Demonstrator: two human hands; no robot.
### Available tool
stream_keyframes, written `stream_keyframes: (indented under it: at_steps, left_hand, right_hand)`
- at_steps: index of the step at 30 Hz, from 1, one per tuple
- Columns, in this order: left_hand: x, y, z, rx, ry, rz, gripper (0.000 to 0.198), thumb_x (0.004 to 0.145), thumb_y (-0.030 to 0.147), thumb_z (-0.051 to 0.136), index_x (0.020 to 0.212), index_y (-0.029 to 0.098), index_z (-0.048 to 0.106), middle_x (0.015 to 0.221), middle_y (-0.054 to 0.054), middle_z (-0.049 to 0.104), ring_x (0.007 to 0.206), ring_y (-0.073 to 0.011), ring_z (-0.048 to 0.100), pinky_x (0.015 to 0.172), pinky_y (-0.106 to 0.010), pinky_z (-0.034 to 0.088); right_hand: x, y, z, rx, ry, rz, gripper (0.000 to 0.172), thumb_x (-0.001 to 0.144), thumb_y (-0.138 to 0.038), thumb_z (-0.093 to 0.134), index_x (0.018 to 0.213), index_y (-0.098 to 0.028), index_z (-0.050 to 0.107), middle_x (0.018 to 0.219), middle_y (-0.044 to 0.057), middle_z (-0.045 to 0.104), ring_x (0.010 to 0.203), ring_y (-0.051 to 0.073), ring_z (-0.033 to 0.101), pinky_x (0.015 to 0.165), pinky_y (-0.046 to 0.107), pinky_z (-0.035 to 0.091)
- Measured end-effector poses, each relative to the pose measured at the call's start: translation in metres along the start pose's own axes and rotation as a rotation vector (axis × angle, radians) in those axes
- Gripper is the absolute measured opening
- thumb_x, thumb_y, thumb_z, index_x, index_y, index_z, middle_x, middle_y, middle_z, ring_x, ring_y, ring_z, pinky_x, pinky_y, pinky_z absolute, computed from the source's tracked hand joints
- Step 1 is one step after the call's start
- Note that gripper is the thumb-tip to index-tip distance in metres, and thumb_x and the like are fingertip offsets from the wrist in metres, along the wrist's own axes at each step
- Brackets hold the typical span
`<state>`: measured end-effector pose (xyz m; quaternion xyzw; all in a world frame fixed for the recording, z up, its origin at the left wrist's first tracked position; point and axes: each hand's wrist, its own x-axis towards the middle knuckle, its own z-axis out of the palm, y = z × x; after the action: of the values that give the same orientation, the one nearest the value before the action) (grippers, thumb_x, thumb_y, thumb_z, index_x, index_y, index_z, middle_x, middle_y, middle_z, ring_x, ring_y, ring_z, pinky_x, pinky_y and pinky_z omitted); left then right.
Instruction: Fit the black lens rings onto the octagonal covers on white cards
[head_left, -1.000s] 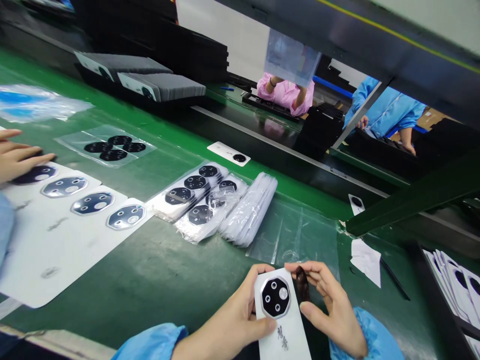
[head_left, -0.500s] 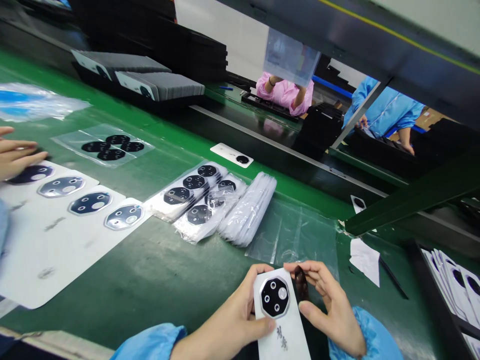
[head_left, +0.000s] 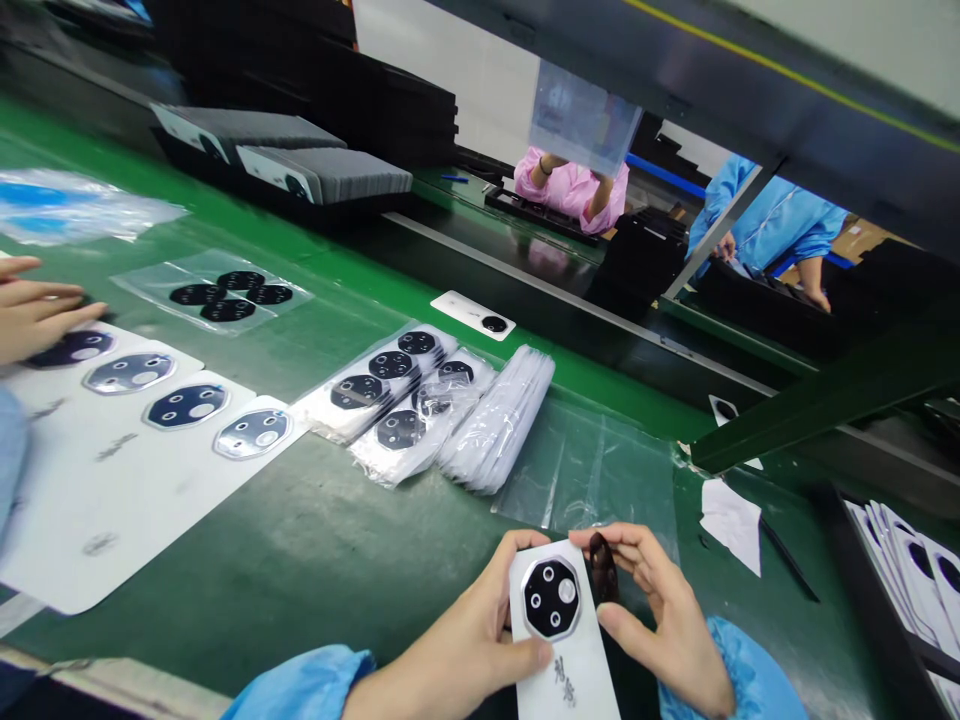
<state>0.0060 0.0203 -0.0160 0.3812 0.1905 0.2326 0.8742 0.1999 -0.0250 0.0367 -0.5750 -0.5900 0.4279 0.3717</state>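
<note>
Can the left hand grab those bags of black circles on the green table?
Probably, if it lets go: the left hand grips the white phone cover and the right hand pinches a dark film, but nothing blocks the way to the bags.

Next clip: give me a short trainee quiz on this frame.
1. True or false: the left hand holds the white cover.
2. The right hand pinches: A) a dark disc B) a screwdriver C) tape.
3. How many camera rings show in the row of covers at the far left?
Key: 1 true; 2 A; 3 four.
</note>
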Motion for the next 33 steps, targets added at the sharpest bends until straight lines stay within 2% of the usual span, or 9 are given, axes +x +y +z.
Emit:
stream_keyframes:
  at_steps: [11, 23, 33]
  left_hand:
    - [0.000, 0.004, 0.002, -0.001, 0.002, -0.013, 0.064, 0.068, 0.016, 0.070, 0.115, 0.026, 0.028, 0.099, -0.001, 0.057, 0.085, -0.0168, 0.058, 0.072, -0.028, 0.042]
    - [0.000, 0.011, 0.004, 0.035, 0.036, -0.051, 0.070, 0.068, 0.013, 0.068, 0.119, 0.025, 0.022, 0.097, -0.001, 0.060, 0.086, -0.0184, 0.060, 0.072, -0.031, 0.045]
    - [-0.003, 0.015, 0.005, 0.091, 0.050, -0.066, 0.066, 0.069, 0.011, 0.064, 0.120, 0.026, 0.024, 0.097, -0.001, 0.061, 0.086, -0.0190, 0.060, 0.071, -0.031, 0.045]
  right_hand:
    - [0.000, -0.001, 0.000, -0.050, 0.014, 0.009, 0.035, 0.079, -0.020, 0.059, 0.111, -0.023, 0.044, 0.116, 0.011, 0.064, 0.111, 0.023, 0.057, 0.097, 0.040, 0.043]
    - [-0.007, 0.006, -0.002, -0.117, 0.078, 0.012, 0.037, 0.080, -0.030, 0.059, 0.113, -0.022, 0.044, 0.112, 0.011, 0.065, 0.107, 0.025, 0.059, 0.094, 0.040, 0.044]
    - [-0.013, 0.008, 0.001, -0.117, 0.203, 0.040, 0.038, 0.077, -0.038, 0.061, 0.110, -0.023, 0.050, 0.106, 0.010, 0.067, 0.102, 0.027, 0.060, 0.093, 0.041, 0.043]
